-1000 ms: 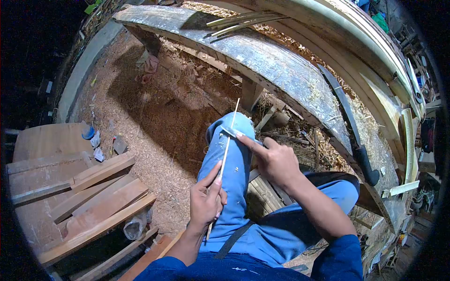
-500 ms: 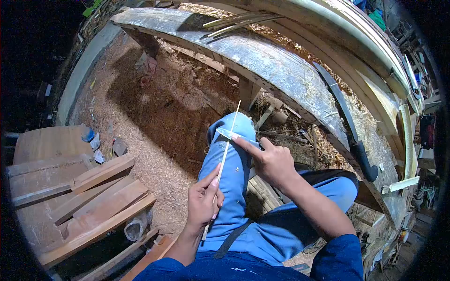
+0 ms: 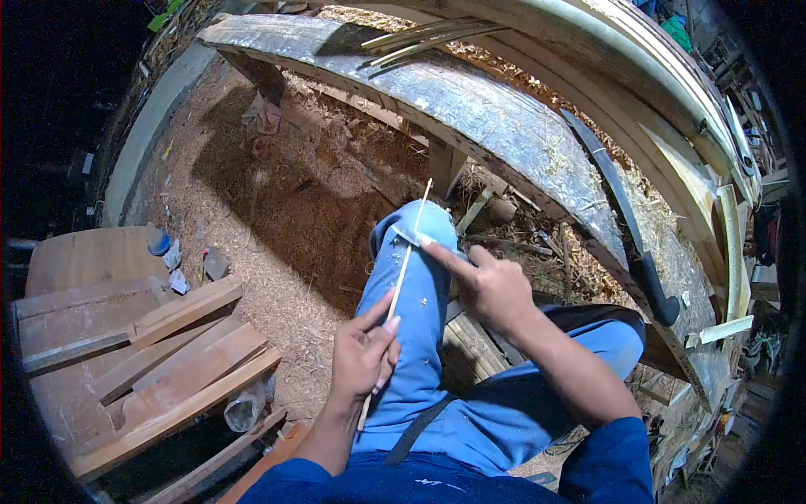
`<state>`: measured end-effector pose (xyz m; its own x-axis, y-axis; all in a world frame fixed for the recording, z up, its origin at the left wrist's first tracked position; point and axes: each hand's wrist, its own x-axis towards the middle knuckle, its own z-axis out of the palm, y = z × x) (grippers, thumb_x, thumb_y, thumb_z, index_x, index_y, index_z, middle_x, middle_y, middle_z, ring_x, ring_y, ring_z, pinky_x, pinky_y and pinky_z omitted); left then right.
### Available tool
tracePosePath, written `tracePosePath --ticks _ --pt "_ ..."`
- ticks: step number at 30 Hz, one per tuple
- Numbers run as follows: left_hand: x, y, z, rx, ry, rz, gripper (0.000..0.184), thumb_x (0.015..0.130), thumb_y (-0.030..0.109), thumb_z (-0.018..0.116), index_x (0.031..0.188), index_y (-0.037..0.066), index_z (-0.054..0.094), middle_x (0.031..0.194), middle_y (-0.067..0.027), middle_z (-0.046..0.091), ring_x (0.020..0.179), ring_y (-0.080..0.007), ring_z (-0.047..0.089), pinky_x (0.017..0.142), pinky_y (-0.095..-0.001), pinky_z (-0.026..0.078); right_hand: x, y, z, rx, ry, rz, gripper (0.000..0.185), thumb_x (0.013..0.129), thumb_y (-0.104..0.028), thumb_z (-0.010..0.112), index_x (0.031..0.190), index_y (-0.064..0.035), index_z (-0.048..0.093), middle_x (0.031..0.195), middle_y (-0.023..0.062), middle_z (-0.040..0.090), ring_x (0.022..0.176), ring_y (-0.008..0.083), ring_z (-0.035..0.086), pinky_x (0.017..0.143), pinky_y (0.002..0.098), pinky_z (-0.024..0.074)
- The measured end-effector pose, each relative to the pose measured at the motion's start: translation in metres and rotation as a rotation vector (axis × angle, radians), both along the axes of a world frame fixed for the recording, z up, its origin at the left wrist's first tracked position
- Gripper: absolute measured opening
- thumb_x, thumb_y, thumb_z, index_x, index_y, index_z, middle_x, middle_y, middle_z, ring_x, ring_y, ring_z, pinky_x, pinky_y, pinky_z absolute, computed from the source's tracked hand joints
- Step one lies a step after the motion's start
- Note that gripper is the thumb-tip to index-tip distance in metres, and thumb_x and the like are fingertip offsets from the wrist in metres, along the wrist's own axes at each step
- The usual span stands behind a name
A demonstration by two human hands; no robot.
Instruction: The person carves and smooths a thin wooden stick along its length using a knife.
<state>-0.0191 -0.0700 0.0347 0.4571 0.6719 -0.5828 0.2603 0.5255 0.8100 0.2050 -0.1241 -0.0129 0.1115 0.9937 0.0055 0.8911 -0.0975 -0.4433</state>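
Observation:
My left hand point(image 3: 363, 357) is closed around a thin, pale strip of wood or bamboo point(image 3: 402, 273), pinched between thumb and fingers. The strip slants up over my blue-trousered knee point(image 3: 430, 220), its far end reaching past it. In my right hand point(image 3: 497, 290) is a small knife, its index finger stretched along the blade. That knife blade point(image 3: 406, 235) crosses the strip above the knee and touches it. Most of the knife's handle is hidden by the hand. Pale shavings dot the trouser leg.
A long worn bench point(image 3: 470, 109) curves across the front, carrying a large dark-handled machete point(image 3: 617, 197) and several thin strips point(image 3: 428, 38). Wooden boards point(image 3: 185, 361) are stacked at left. Sawdust covers the floor point(image 3: 277, 328). Bamboo poles point(image 3: 604, 63) lie behind the bench.
The knife blade has turned to a steeper slant across the strip. My right hand has shifted slightly right and down; the strip's lower end has moved a little left.

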Motion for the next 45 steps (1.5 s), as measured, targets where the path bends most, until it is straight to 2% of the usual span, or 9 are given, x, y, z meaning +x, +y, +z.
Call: tracePosePath --ticks 4,12,14,24,26,30,32,38,45 --pt "0.019 0.012 -0.005 -0.039 -0.04 0.044 0.04 0.103 0.015 0.057 0.142 0.008 0.055 0.058 -0.004 0.057 0.035 -0.0036 0.039 0.033 -0.021 0.031 -0.013 -0.013 0.006 0.056 0.047 0.022 0.075 0.082 -0.012 0.066 0.145 -0.0464 0.045 0.072 0.0101 0.05 0.051 0.0311 0.06 0.046 0.0452 0.0521" --pt "0.01 0.005 -0.009 0.022 -0.024 0.03 0.039 0.103 0.016 0.055 0.142 0.01 0.056 0.056 -0.003 0.056 0.035 -0.0043 0.038 0.034 -0.0216 0.03 -0.014 -0.012 -0.001 0.08 -0.03 0.023 0.076 0.08 -0.011 0.067 0.145 -0.0449 0.047 0.072 0.0093 0.05 0.048 0.0285 0.059 0.044 0.0442 0.0512" --pt "0.005 0.001 -0.008 0.026 -0.019 0.041 0.039 0.103 0.016 0.055 0.142 0.01 0.056 0.056 -0.003 0.056 0.035 -0.0041 0.038 0.034 -0.0214 0.03 -0.014 -0.011 -0.001 0.055 -0.002 0.066 0.08 0.083 -0.017 0.066 0.151 -0.0482 0.036 0.077 0.0122 0.054 0.054 0.0295 0.065 0.046 0.0446 0.0531" --pt "-0.03 -0.025 0.003 -0.072 0.007 0.022 0.038 0.105 0.015 0.052 0.143 0.01 0.055 0.055 -0.0048 0.054 0.034 -0.0047 0.036 0.033 -0.0202 0.029 0.002 0.002 -0.004 0.019 -0.025 -0.034 0.084 0.081 -0.013 0.066 0.151 -0.0481 0.035 0.079 0.0143 0.057 0.059 0.0329 0.067 0.05 0.0472 0.0544" --pt "-0.029 -0.025 0.003 -0.048 0.022 0.023 0.038 0.104 0.014 0.052 0.142 0.01 0.055 0.055 -0.0054 0.055 0.034 -0.0049 0.036 0.033 -0.0207 0.029 0.002 0.002 -0.005 0.057 -0.046 -0.047 0.076 0.081 -0.011 0.065 0.147 -0.0434 0.044 0.076 0.0118 0.054 0.056 0.0311 0.063 0.05 0.0449 0.0533" --pt "-0.043 -0.034 0.011 -0.082 0.024 0.003 0.038 0.104 0.014 0.052 0.141 0.009 0.056 0.055 -0.0056 0.055 0.034 -0.0054 0.037 0.033 -0.0212 0.03 0.015 0.006 -0.01 0.022 -0.069 -0.142 0.067 0.088 -0.017 0.063 0.147 -0.0416 0.045 0.076 0.0139 0.055 0.058 0.0338 0.063 0.054 0.0467 0.054" --pt "-0.048 -0.034 0.01 -0.08 0.033 0.009 0.037 0.104 0.013 0.051 0.141 0.007 0.056 0.057 -0.0063 0.056 0.034 -0.006 0.038 0.032 -0.0214 0.03 0.018 0.004 -0.01 -0.02 -0.033 -0.116 0.084 0.082 -0.009 0.062 0.151 -0.0469 0.034 0.081 0.0165 0.058 0.063 0.0354 0.067 0.055 0.0499 0.0546" --pt "-0.012 -0.006 -0.003 -0.017 -0.008 0.039 0.037 0.104 0.011 0.051 0.14 0.005 0.057 0.061 -0.0037 0.056 0.038 -0.0067 0.045 0.033 -0.0215 0.034 0.005 -0.006 -0.007 0.021 0.082 -0.143 0.081 0.081 -0.009 0.062 0.15 -0.0454 0.038 0.078 0.0158 0.057 0.063 0.036 0.066 0.056 0.0506 0.0546" --pt "0.017 0.015 -0.011 0.047 -0.002 -0.002 0.036 0.104 0.014 0.053 0.139 0.006 0.058 0.062 -0.0047 0.057 0.037 -0.0054 0.043 0.034 -0.0218 0.033 -0.01 -0.016 0.001 0.072 0.013 0.041 0.074 0.084 -0.019 0.066 0.148 -0.0461 0.04 0.077 0.0126 0.057 0.053 0.0308 0.065 0.045 0.044 0.0543"
